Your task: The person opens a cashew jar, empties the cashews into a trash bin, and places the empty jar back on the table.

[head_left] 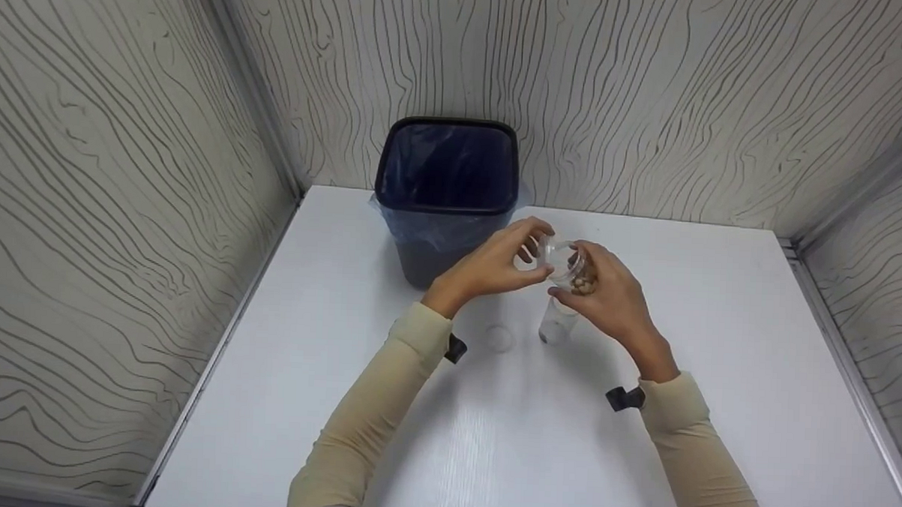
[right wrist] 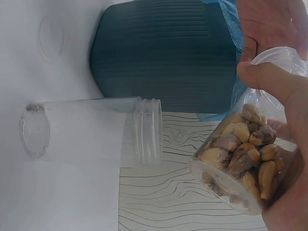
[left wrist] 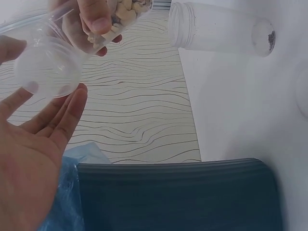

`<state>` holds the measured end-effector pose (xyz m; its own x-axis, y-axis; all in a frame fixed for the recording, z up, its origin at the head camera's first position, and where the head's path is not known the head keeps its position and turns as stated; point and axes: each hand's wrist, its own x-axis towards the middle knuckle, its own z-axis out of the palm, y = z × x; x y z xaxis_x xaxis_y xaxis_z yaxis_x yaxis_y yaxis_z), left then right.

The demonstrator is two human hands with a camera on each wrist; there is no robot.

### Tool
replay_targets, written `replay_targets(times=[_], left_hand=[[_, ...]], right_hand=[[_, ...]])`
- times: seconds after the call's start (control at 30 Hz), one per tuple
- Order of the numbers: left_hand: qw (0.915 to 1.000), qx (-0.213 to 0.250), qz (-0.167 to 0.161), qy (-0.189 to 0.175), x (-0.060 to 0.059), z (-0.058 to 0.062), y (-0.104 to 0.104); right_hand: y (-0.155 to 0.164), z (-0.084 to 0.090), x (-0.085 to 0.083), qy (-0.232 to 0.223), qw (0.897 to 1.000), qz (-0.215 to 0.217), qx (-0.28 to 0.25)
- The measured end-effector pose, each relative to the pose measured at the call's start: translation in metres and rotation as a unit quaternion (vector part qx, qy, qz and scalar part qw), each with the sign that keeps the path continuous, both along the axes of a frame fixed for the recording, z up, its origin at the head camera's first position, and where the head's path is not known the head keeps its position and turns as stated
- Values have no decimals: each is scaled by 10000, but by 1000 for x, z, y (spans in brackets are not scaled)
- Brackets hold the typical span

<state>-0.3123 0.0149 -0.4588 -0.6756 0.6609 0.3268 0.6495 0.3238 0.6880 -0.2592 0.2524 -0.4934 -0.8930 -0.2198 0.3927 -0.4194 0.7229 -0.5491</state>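
My right hand (head_left: 613,298) grips a clear plastic jar (right wrist: 246,159) of cashew nuts, held tilted above the table. At the jar's mouth, my left hand (head_left: 492,264) holds a clear lid (left wrist: 48,72) between thumb and fingers. Whether the lid is seated on the rim or just apart from it, I cannot tell. Below the hands a second clear jar (head_left: 559,322) stands upright without a lid, with a few dark bits at its bottom. Another clear round lid (head_left: 499,338) lies flat on the table to the left of that jar.
A dark bin (head_left: 419,266) with a blue liner bag (head_left: 440,231) stands at the back of the white table (head_left: 296,398), just beyond my left hand. Wood-patterned panels (head_left: 614,101) enclose the table at the back and both sides.
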Motion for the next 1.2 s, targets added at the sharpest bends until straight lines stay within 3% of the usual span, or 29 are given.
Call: replay_targets(times=[0.43, 0.67, 1.2], left_hand=[[9997, 170, -41, -154, 0, -1, -2], [9998, 198, -8, -29, 0, -4, -4], [9996, 270, 49, -119, 0, -7, -13]], right_hand=[[1, 2, -1, 151, 9999, -9, 44], [2, 3, -2, 157, 9999, -4, 34], [2, 0, -3, 128, 9999, -18, -20]])
